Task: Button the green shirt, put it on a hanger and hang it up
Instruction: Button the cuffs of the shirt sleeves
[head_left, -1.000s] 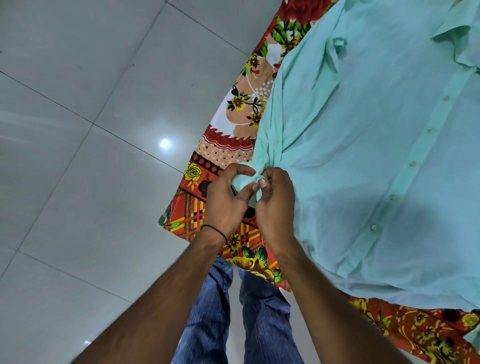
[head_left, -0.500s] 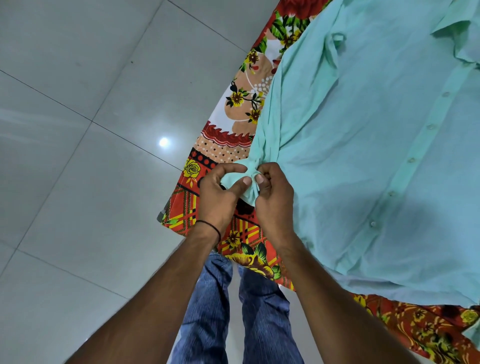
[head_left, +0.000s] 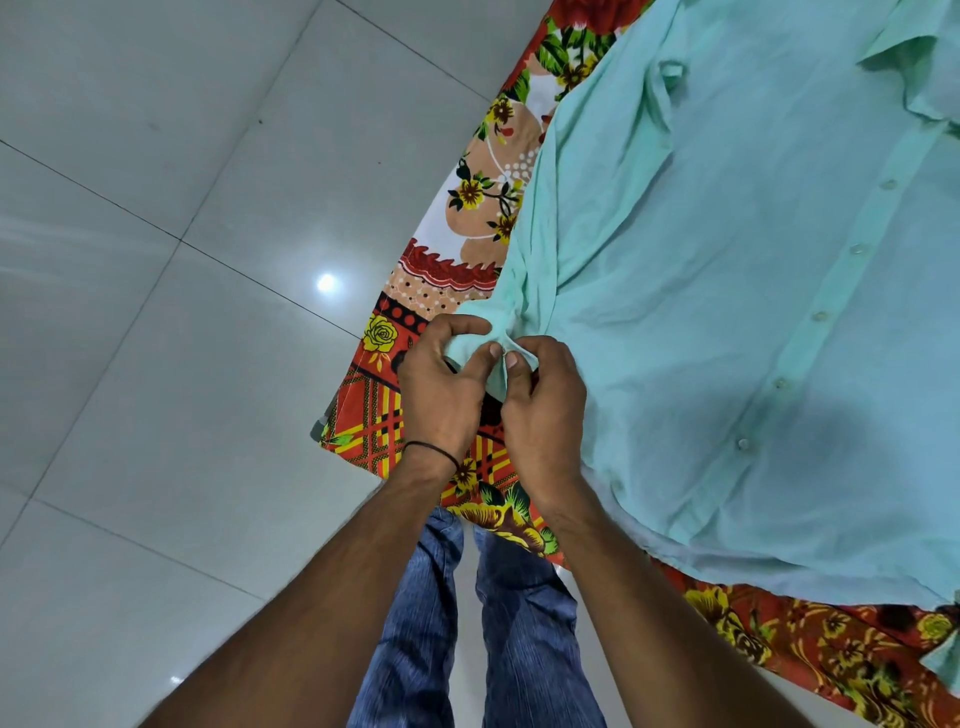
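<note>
Green shirt (head_left: 701, 312) lies flat, front up, on a floral cloth (head_left: 379, 415). Its placket buttons (head_left: 820, 315) look done up. The sleeve end (head_left: 470, 353) is bunched at the cloth's near-left edge. Left hand (head_left: 441, 395) and right hand (head_left: 545, 410) both pinch that sleeve end, fingers (head_left: 488, 358) curled tight on the fabric and thumb tips almost touching. Possibly a cuff button between them, too small to tell. Black band (head_left: 431, 451) on left wrist. Jeans (head_left: 410, 623) below, grey tiled floor (head_left: 156, 312) at left.
</note>
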